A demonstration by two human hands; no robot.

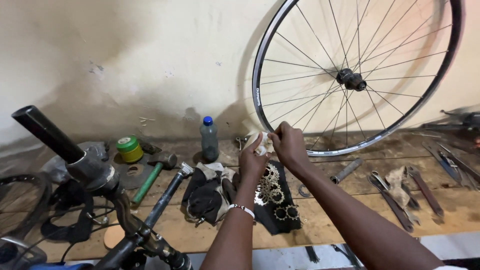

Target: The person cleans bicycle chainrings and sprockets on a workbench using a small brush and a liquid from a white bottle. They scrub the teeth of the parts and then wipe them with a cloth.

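Against a stained workshop wall, your left hand (252, 162) and right hand (289, 146) pinched a pale rag (261, 143) above sprockets (274, 192) on the wooden bench (350, 220), seemingly mid-wipe; next likely needed firm rubbing.

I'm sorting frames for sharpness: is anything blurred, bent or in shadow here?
Head view: hands and sprockets sharp; tools at the far right edge smeared by blur; the bicycle wheel throws a soft shadow on the wall; wide-lens bending curves the bench edge.
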